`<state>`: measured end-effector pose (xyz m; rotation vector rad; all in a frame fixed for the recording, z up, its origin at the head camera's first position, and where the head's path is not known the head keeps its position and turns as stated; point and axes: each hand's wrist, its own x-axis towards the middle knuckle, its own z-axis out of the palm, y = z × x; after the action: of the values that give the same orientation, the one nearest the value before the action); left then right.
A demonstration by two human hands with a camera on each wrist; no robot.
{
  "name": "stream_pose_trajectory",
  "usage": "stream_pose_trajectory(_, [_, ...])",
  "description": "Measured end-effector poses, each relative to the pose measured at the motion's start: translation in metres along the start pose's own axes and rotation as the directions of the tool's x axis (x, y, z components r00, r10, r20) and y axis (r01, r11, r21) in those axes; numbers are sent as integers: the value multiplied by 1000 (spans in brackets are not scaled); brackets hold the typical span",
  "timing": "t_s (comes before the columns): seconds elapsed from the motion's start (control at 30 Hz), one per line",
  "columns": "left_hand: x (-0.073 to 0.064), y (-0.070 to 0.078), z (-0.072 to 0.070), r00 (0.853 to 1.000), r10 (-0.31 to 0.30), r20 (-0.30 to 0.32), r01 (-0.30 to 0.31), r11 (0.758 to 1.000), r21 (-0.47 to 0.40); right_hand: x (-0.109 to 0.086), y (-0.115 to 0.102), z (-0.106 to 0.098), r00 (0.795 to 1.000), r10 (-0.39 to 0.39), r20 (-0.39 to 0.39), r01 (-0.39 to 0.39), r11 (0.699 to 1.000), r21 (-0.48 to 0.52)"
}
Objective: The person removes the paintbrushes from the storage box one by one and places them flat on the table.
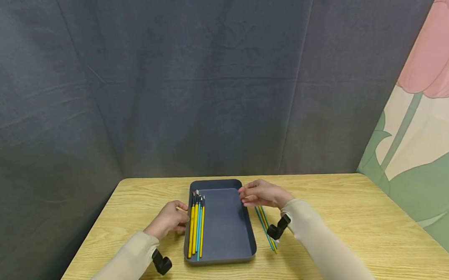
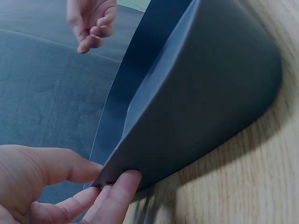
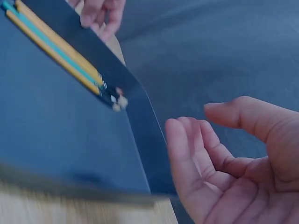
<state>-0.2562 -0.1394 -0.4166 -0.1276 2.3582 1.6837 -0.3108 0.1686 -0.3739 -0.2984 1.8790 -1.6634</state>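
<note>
A dark grey rectangular tray (image 1: 228, 223) rests on the table, with several yellow and teal paintbrushes (image 1: 196, 229) lying lengthwise along its left side, bristles toward the far end. At the tray's left wall, my left hand (image 1: 170, 219) pinches the rim; the left wrist view shows the thumb (image 2: 70, 165) at the top edge and fingers against the outer wall. My right hand (image 1: 262, 193) hovers at the far right rim, fingers loosely bent and thumb apart, holding nothing. Beneath the right wrist, a few more teal and yellow paintbrushes (image 1: 261, 217) lie on the table, partly hidden.
The light wood table (image 1: 325, 210) extends right of the tray. A dark grey curtain (image 1: 207, 94) hangs behind its far edge. Floral wall covering (image 1: 431, 147) stands at the right.
</note>
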Motion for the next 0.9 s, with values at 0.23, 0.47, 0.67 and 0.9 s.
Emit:
stream_pose_trajectory(0.23, [-1,1,-1,1000,-1,0,1,1000,4,12,-10,28,999,27,-18,-27,999,-29])
stream_pose_trajectory(0.47, [-1,1,0,1000,-7,-4,7,1000,2,25,-8,48,998,49,-44,-50,999,-14])
stream_pose_trajectory(0.67, [0,1,0,1000,-4,-2,4,1000,4,34,-6,61,995,78,-61,-79,997,-25])
stream_pose_trajectory(0.9, [0,1,0,1000,-5,-5,5,1000,1,43,-6,76,990,111,-84,-118,989,-84])
